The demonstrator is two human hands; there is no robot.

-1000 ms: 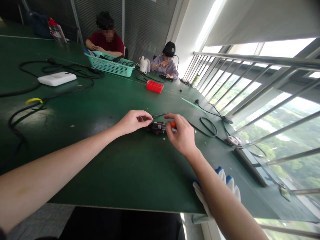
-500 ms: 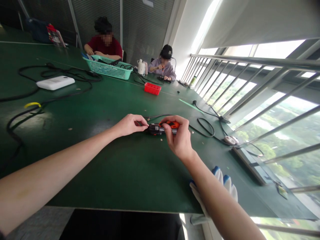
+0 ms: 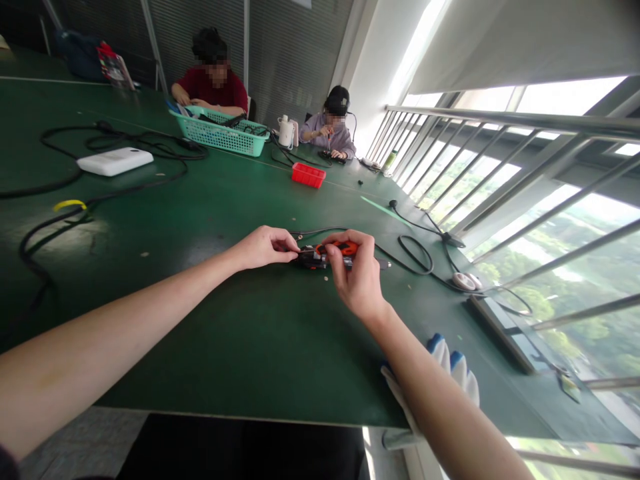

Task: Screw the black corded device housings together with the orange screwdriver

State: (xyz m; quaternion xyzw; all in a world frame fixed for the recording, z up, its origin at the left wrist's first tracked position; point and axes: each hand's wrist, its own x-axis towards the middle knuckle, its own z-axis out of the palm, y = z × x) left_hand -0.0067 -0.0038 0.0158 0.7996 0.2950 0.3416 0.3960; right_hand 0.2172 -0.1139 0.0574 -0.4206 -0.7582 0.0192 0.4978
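My left hand (image 3: 263, 247) pinches the left end of a small black device (image 3: 309, 257) that lies on the green table (image 3: 225, 333). My right hand (image 3: 356, 275) is closed round an orange-handled tool (image 3: 339, 249), most likely a screwdriver, laid over the device's right end. A black cable (image 3: 410, 257) runs from the device toward the window side and loops there.
A white and blue glove (image 3: 450, 370) lies at the near table edge under my right forearm. Farther off stand a red tray (image 3: 309, 175), a teal basket (image 3: 220, 133), a white box (image 3: 115, 161) and black cables (image 3: 60, 220). Two other people sit at the far end. A railing lines the right side.
My right hand has brought the orange-handled tool up into view over the device and shifted slightly; my left hand keeps its pinch in place.
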